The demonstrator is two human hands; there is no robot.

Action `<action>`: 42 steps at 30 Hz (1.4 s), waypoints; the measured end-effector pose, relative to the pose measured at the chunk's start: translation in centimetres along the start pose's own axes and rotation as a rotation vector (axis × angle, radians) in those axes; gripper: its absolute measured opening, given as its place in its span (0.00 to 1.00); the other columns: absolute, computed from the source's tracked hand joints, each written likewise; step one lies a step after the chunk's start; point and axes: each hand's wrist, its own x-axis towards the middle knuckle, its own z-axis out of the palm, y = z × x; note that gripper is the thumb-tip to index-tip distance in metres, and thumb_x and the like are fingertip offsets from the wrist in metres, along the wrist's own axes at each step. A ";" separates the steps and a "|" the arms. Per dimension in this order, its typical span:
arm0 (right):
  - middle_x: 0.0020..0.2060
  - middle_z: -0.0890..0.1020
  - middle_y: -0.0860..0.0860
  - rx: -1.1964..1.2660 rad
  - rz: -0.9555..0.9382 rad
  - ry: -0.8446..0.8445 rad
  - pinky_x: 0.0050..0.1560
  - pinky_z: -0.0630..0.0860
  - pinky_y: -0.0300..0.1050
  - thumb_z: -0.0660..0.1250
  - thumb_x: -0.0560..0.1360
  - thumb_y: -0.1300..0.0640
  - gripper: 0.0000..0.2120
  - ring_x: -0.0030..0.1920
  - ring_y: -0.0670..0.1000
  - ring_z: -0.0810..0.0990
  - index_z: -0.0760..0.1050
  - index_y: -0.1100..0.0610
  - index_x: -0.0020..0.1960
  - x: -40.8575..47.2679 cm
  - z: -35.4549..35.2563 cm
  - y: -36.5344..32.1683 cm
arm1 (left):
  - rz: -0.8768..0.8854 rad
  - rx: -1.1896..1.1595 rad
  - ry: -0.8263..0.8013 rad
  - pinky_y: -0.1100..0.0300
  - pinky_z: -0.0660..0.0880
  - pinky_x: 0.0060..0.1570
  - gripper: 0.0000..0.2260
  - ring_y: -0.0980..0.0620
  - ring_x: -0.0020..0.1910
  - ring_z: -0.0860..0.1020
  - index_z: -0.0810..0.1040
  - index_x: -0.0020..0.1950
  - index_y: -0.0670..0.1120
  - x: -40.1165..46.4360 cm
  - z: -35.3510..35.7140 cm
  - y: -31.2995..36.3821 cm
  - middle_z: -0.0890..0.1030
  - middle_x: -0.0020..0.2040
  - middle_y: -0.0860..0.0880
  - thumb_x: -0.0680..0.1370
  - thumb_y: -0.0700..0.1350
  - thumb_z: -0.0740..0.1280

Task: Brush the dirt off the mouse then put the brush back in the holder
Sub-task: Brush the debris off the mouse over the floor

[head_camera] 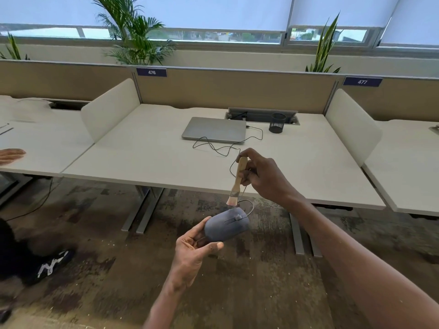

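Note:
My left hand (193, 248) holds a dusty grey wired mouse (226, 225) in the air in front of the desk edge, above the carpet. Its cable (221, 149) runs up onto the desk towards the laptop. My right hand (263, 173) grips the wooden handle of a small paint brush (237, 180), held bristles down. The pale bristles touch the mouse's front end, just above the scroll wheel. A black mesh holder (277, 123) stands at the back of the desk, to the right of the laptop, far from both hands.
A shut silver laptop (215, 129) lies on the white desk (142, 162), with a cable tray behind it. White side dividers stand at left and right. Another person's hand (11, 155) rests on the neighbouring desk at left, with a shoe (53, 264) on the carpet.

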 end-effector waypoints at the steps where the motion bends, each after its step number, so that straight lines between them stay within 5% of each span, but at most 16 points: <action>1: 0.40 0.83 0.59 -0.007 -0.007 0.010 0.43 0.84 0.53 0.59 0.75 0.78 0.20 0.37 0.52 0.84 0.71 0.55 0.56 0.0 -0.1 -0.1 | 0.002 0.007 0.006 0.62 0.82 0.48 0.36 0.47 0.58 0.84 0.77 0.68 0.44 0.0 -0.1 -0.1 0.85 0.59 0.43 0.62 0.31 0.81; 12: 0.41 0.83 0.58 0.007 -0.064 -0.137 0.46 0.85 0.50 0.58 0.76 0.77 0.21 0.40 0.52 0.85 0.71 0.54 0.59 -1.1 0.0 -1.6 | -0.006 -0.038 0.001 0.62 0.82 0.50 0.44 0.47 0.59 0.84 0.77 0.68 0.45 0.5 0.0 0.1 0.85 0.60 0.43 0.54 0.47 0.87; 17: 0.40 0.82 0.57 -0.036 -0.053 -0.151 0.45 0.84 0.52 0.58 0.77 0.77 0.20 0.40 0.55 0.84 0.72 0.56 0.59 -0.8 -0.7 -1.1 | -0.005 -0.038 0.018 0.62 0.81 0.52 0.45 0.46 0.61 0.83 0.76 0.69 0.45 0.6 -0.3 0.0 0.84 0.61 0.43 0.54 0.47 0.87; 22: 0.40 0.81 0.58 -0.085 -0.065 -0.109 0.43 0.84 0.48 0.58 0.77 0.77 0.20 0.39 0.44 0.83 0.71 0.55 0.58 -0.4 -1.3 -0.9 | 0.004 -0.042 0.008 0.61 0.81 0.53 0.44 0.46 0.60 0.83 0.76 0.70 0.44 0.8 -0.4 0.1 0.85 0.60 0.44 0.55 0.43 0.86; 33: 0.40 0.82 0.59 -0.067 -0.047 -0.134 0.43 0.84 0.53 0.58 0.76 0.78 0.20 0.39 0.56 0.84 0.71 0.55 0.57 -0.1 -1.1 -0.6 | -0.008 -0.061 0.006 0.61 0.81 0.53 0.47 0.46 0.60 0.83 0.76 0.69 0.44 1.4 -0.5 0.2 0.85 0.60 0.43 0.52 0.47 0.88; 42: 0.41 0.83 0.58 -0.001 -0.034 -0.023 0.43 0.84 0.52 0.60 0.75 0.78 0.21 0.39 0.52 0.85 0.71 0.53 0.55 0.4 -1.3 -0.6 | -0.007 -0.048 0.027 0.60 0.81 0.53 0.45 0.46 0.60 0.83 0.77 0.68 0.46 1.8 -0.8 0.2 0.84 0.61 0.42 0.53 0.47 0.88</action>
